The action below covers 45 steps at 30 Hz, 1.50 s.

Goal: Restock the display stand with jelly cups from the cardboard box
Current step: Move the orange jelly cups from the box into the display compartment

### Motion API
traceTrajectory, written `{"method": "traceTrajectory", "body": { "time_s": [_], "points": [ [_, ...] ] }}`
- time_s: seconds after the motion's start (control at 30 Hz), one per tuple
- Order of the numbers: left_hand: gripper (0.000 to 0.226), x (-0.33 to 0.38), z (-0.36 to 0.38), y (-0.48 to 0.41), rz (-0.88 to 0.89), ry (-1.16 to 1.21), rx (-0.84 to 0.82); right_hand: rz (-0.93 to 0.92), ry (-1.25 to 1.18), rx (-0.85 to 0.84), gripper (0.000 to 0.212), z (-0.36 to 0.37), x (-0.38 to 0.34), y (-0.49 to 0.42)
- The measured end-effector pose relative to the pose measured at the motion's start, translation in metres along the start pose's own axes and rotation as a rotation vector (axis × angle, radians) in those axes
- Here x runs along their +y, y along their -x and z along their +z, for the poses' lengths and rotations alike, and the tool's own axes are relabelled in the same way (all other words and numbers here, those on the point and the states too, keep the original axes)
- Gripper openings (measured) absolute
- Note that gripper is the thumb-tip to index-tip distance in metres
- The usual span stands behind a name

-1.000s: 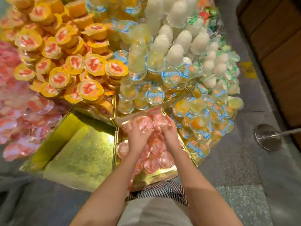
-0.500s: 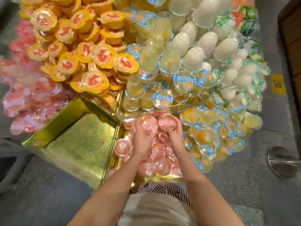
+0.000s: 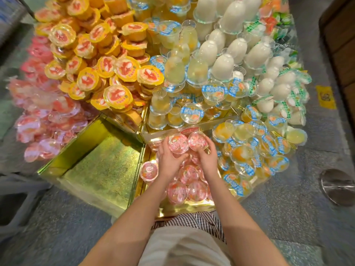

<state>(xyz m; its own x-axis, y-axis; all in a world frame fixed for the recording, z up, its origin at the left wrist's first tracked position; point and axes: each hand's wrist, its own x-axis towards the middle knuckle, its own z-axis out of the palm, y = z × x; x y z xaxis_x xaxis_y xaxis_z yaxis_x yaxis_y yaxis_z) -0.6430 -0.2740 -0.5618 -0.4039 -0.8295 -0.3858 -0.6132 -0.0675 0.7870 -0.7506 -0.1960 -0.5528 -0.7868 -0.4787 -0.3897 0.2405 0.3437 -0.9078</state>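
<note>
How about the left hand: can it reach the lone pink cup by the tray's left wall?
Probably, once freed. The lone pink cup sits uncovered right beside the left hand, nothing stacked on it, but that hand grips a second pink cup and must release it first.

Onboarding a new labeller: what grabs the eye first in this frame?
The heap of yellow cups at upper left and the white domed cups at upper right catch the eye first. At centre, the left hand and right hand each hold a pink cup above a gold tray of more pink ones. Left of it gleams a gold compartment.
</note>
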Motion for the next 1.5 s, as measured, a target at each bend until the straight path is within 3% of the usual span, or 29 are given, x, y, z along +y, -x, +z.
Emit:
{"method": "traceTrajectory", "body": {
  "time_s": [0.2,0.43,0.57,0.8,0.97,1.13,1.5],
  "points": [
    [0.088,-0.013,-0.026,0.015,0.041,-0.011,0.023,-0.06,0.265,0.189,0.051,0.014,0.011,0.034],
    [0.056,-0.062,-0.101,0.033,0.052,-0.058,0.14,-0.169,0.374,0.149,0.039,0.089,0.021,0.085],
    [0.051,-0.1,-0.162,0.043,0.051,-0.087,0.201,-0.188,0.396,-0.014,0.038,0.144,0.028,0.131],
    [0.052,-0.199,-0.3,0.071,-0.005,-0.111,0.325,-0.282,0.395,-0.138,0.035,0.277,0.028,0.211],
    [0.045,-0.285,-0.423,0.103,-0.1,-0.115,0.484,-0.321,0.465,-0.354,0.039,0.4,0.048,0.293],
    [0.043,-0.357,-0.537,0.153,-0.253,-0.05,0.758,-0.371,0.558,-0.635,0.043,0.507,0.05,0.375],
    [0.045,-0.459,-0.634,0.233,-0.589,0.226,1.047,-0.47,0.723,-1.067,0.045,0.663,0.061,0.483]
  ]
}}
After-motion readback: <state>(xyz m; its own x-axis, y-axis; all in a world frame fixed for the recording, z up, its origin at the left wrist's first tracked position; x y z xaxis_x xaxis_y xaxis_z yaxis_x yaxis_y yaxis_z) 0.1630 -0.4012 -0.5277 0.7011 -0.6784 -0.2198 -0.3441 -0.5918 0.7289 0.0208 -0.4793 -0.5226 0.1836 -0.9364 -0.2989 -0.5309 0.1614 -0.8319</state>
